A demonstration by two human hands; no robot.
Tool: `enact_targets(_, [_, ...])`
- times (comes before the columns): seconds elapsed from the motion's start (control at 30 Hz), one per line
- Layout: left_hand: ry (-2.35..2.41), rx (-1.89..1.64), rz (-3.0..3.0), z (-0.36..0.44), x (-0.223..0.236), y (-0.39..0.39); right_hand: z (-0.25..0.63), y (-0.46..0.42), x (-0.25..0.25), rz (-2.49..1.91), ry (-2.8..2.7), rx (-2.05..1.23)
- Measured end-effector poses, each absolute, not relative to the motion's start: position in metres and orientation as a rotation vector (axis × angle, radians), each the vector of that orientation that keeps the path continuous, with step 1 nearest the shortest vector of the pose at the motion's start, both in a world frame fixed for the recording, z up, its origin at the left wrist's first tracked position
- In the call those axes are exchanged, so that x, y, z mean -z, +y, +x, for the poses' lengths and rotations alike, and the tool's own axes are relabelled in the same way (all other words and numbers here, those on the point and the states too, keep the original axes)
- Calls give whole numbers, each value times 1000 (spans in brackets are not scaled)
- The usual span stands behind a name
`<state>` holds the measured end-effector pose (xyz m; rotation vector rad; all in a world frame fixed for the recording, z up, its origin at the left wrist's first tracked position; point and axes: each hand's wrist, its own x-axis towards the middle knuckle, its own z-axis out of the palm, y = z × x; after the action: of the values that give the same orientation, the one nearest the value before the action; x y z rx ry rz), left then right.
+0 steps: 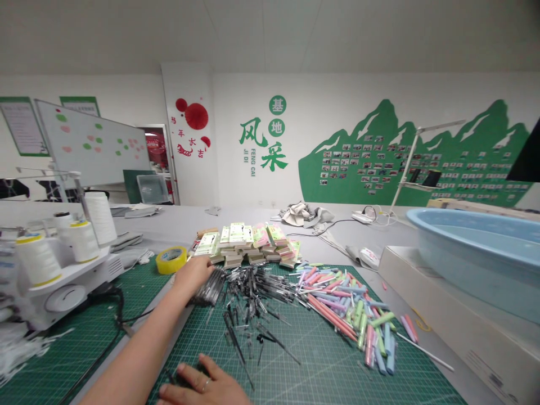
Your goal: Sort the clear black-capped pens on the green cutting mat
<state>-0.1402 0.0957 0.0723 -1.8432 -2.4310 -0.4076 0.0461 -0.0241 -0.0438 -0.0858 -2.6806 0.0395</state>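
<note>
My left hand (196, 272) reaches to the far left of the mat, at the end of a bundle of slim clear and black pens (210, 288). Its fingers curl downward, and what they hold is hidden. At the bottom edge my right hand (206, 385), wearing a ring, lies palm down with fingers apart near a small dark piece (169, 376). Beyond the right hand, black pen parts (255, 292) are heaped and scattered. To their right spreads a pile of pink, blue, green and purple tubes (350, 304). Small printed boxes (237, 233) are stacked behind the black parts.
A green cutting mat (312, 360) covers the worktop. Yellow tape (171, 260) sits by the left arm. A sewing machine (71, 287) with thread cones (100, 218) stands left. At right, a blue basin (481, 253) rests on a white box (455, 326). Cloth (301, 214) lies behind.
</note>
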Motion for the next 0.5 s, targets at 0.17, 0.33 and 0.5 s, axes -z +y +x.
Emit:
enact_targets(0.17, [-2393, 438, -1906, -132, -72, 95, 75, 4, 20, -282, -2726, -192])
enact_targets(0.33, [-2272, 518, -2066, -111, -67, 93, 107, 33, -2, -519, -2666, -282])
enact_targets(0.5, [-2134, 593, -2298, -83, -52, 92, 117, 54, -3, -618, -2600, -306])
